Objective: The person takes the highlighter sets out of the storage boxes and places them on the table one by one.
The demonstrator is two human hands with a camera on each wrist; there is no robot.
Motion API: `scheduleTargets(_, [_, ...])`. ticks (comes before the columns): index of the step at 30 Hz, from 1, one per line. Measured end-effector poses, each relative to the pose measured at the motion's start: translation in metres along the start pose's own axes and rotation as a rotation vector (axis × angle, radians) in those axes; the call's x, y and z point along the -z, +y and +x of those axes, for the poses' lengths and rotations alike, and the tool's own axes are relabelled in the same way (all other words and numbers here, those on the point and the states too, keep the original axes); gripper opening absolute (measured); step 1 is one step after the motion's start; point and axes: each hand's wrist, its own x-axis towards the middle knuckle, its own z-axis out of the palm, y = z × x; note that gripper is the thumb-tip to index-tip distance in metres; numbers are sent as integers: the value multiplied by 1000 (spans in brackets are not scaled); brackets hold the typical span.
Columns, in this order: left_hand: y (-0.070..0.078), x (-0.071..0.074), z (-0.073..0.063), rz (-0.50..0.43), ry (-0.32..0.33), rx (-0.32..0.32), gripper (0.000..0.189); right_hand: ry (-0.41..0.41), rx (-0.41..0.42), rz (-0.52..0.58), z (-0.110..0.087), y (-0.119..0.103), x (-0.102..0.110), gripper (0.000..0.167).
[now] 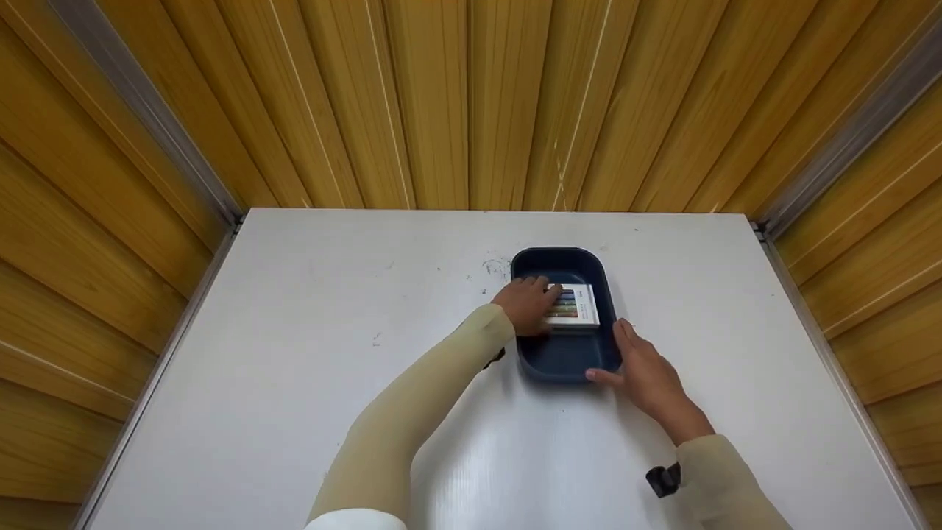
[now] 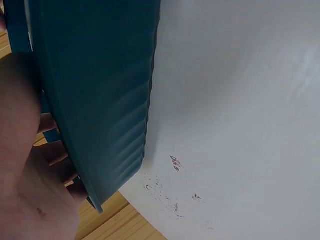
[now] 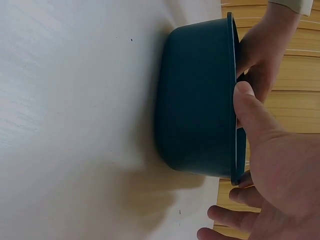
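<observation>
While my left hand (image 1: 526, 305) is reaching over the rim into a dark blue bin (image 1: 563, 358), its fingers are covering the left end of a white box (image 1: 586, 306); whether they are clamping it, I cannot tell. The box is occupying the bin's middle, displaying coloured bars. My right hand (image 1: 651, 374) is touching the bin's right side, thumb on the rim, fingers spread apart. The bin is standing on a white table (image 1: 294, 353).

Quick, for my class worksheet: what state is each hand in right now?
Left hand: inside the blue bin, at the white box; whether it grips cannot be told.
Right hand: open, thumb touching the blue bin.
</observation>
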Motion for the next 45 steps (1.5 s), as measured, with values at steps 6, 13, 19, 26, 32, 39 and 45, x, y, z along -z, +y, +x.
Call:
scheduleTargets(6, [-1,2,-1,2,4,-4,69,-7,-22,5,0,-1,-2,105])
scheduleTargets(13, [-1,7,-5,6,29,-19,61,5,-23,25,-1,0,-2,101])
scheduleTargets(19, [0,11,-7,17,27,-29,59,13,-29,30,-1,1,-1,100])
scheduleTargets(26, [1,11,-4,32,11,-31,63,39,-11,32,-1,2,-2,95])
scheduleTargets(32, [0,9,-1,51,0,-31,65,90,16,19,-2,5,-3,80])
scheduleTargets(39, [-1,14,-3,67,-6,-44,70,161,5,10,-2,4,-1,51])
scheduleTargets(45, [-2,20,-6,54,-28,-30,74,285,41,3,-2,3,0,37])
